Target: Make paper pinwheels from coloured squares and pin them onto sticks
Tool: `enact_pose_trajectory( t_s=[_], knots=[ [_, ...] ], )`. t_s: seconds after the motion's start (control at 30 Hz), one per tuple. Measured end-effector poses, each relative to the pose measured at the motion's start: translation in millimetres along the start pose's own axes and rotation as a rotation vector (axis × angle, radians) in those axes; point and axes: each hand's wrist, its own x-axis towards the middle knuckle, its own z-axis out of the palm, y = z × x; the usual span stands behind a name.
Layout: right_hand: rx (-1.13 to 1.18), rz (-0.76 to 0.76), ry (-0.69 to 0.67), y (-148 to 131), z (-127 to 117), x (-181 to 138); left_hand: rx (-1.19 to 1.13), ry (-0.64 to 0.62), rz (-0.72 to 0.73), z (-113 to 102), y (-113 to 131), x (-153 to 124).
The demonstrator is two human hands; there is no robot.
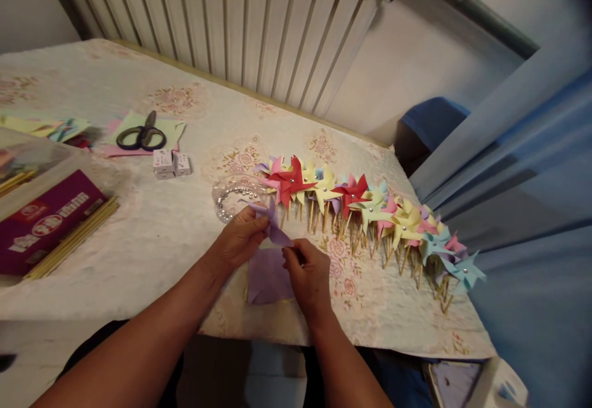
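Observation:
A purple paper pinwheel [277, 230], its blades partly folded, is pinched between the thumb and fingers of my left hand [245, 233]. The curled fingers of my right hand [309, 272] meet the lower tip of the same paper; anything small inside them is hidden. Below both hands lies a stack of purple paper squares [268, 278], partly covered by my right hand. Just behind my left hand sits a clear round dish [229, 193] with many small shiny metal pieces.
A long row of finished pinwheels [370, 211] on sticks lies to the right. Scissors [143, 137] rest on coloured paper at the left, behind small white boxes [171, 164]. A clear plastic bin [60, 155], a purple box [50, 223] and wooden sticks [74, 238] stand far left.

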Motion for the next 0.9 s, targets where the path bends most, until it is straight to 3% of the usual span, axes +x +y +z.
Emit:
enact_pose_trajectory(
  t_s=[0.27,0.53,0.9],
  knots=[
    [0.052,0.063,-0.029,8,7,1,-0.003,0.011,-0.008,-4,-8,3],
    [0.241,0.231,-0.076,5,8,5,0.029,0.097,-0.030,0,-4,1],
    [0.318,0.282,-0.140,12,8,10,0.142,0.085,-0.065,0,-3,-2]
  ],
)
